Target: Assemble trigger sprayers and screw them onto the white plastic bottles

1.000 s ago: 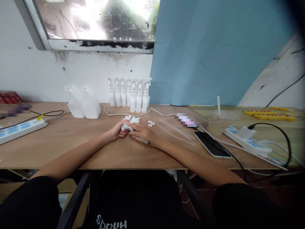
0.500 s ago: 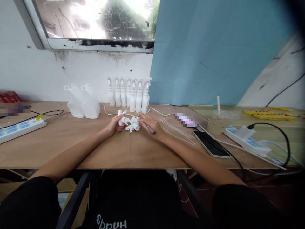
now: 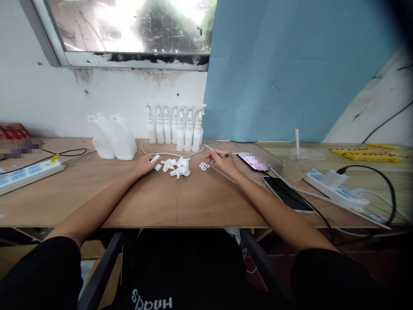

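A person seated at a plywood table (image 3: 97, 193) reached both bare arms forward toward its far edge. The left hand (image 3: 146, 163) lay low on the wood, its grip closed on a small white cap piece (image 3: 155, 158) at the fingertips, just beside a loose cluster of white spray-trigger heads (image 3: 177, 166). The right hand (image 3: 222, 159), arm stretched further and angled right, pinched a thin dark pen-like tool (image 3: 223, 155) with fingers together, hovering near a few small white washers (image 3: 203, 165) and thin white dip tubes (image 3: 245, 177).

A row of assembled spray heads (image 3: 174, 128) and white bottles (image 3: 111, 137) stood against the wall at the far edge. A smartphone (image 3: 287, 193), an iced drink cup (image 3: 295, 163) and a power strip (image 3: 335, 189) lay to the right.

The risk appeared to lie in the small parts: a sweep of the right forearm could scatter the washers or roll the tubes toward the phone, and a knocked cup would spill close to the power strip.
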Action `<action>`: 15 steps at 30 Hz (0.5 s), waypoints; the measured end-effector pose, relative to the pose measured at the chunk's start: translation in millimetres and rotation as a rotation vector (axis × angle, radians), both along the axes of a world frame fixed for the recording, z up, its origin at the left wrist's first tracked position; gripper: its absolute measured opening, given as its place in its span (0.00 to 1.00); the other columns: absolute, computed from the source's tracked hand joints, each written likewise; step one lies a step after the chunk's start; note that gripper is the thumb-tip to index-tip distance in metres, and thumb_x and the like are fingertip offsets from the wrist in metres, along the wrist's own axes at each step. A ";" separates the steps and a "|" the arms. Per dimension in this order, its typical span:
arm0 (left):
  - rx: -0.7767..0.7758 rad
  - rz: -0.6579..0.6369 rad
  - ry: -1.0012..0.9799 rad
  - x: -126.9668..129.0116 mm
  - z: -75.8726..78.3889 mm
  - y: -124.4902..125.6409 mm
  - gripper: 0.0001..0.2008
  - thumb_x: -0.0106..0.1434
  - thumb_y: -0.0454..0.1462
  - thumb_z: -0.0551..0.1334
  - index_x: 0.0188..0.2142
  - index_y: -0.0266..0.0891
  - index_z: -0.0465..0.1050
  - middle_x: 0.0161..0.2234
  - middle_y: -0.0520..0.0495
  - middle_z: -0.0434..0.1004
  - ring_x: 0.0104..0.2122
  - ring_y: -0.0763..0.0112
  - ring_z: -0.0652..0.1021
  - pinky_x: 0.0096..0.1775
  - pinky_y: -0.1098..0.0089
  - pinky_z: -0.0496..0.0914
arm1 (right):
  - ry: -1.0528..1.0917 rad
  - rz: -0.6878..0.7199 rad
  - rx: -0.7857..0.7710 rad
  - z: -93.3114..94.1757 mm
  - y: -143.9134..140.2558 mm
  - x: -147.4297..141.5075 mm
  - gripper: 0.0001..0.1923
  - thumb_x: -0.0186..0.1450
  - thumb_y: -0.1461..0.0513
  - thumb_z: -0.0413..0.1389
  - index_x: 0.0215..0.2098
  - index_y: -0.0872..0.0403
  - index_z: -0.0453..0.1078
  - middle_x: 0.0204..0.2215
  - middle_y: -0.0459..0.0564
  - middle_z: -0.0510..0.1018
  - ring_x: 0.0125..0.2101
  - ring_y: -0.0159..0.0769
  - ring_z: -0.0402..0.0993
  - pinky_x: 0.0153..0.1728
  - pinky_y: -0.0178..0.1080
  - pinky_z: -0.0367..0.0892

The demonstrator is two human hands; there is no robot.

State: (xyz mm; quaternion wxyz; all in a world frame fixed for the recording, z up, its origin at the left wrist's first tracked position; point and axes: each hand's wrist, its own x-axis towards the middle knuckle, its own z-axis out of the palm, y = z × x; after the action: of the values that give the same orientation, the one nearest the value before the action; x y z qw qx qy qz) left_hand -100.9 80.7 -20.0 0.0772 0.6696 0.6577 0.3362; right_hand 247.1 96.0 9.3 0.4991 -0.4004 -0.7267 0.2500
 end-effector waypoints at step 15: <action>-0.119 0.111 0.125 11.7 9.3 -7.0 0.26 0.66 0.56 0.50 0.44 0.36 0.71 0.27 0.44 0.76 0.33 0.57 0.77 0.31 0.67 0.63 | -0.713 -0.323 -0.189 20.9 10.9 37.7 0.31 0.69 0.47 0.45 0.16 0.56 0.65 0.15 0.52 0.75 0.13 0.30 0.66 0.23 0.33 0.60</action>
State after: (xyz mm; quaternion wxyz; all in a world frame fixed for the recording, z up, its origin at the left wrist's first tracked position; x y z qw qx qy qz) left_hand -89.3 73.7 -10.7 0.0568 0.6459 0.7162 0.2580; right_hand 284.8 107.0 30.2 0.2094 -0.6152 -0.7559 0.0793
